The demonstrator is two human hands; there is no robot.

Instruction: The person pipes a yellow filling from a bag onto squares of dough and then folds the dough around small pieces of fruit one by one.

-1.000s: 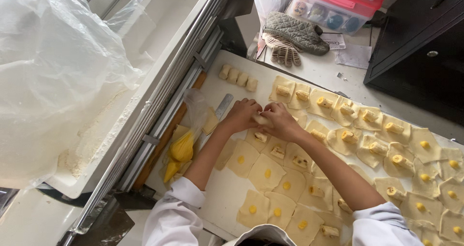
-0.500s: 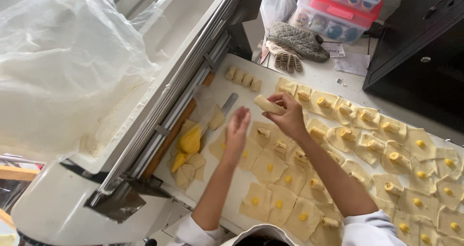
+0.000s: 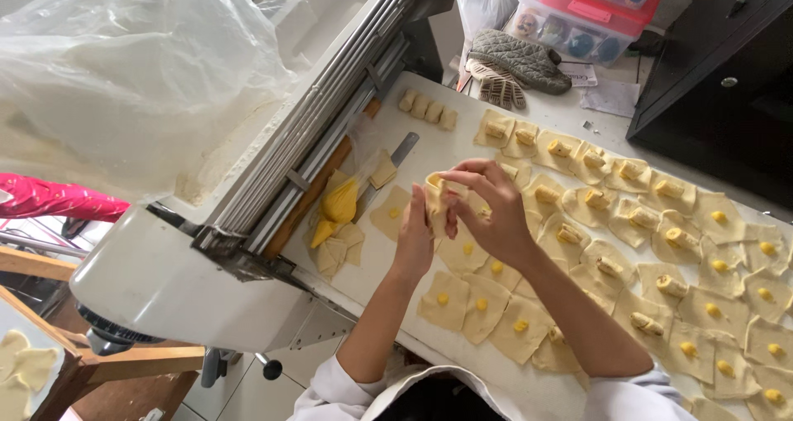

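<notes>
A pale dough square (image 3: pixel 438 198) with yellow filling, partly folded, is held above the worktop (image 3: pixel 446 140). The left hand (image 3: pixel 415 237) cups it from below, fingers closed on it; the right hand (image 3: pixel 489 210) pinches its top edge. Flat filled squares (image 3: pixel 462 301) lie just beneath, rolled pieces (image 3: pixel 427 109) further off

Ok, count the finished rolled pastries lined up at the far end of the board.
4 rolled pastries, side by side in a short row at the board's far end beside the dough machine. None seems hidden.
</notes>
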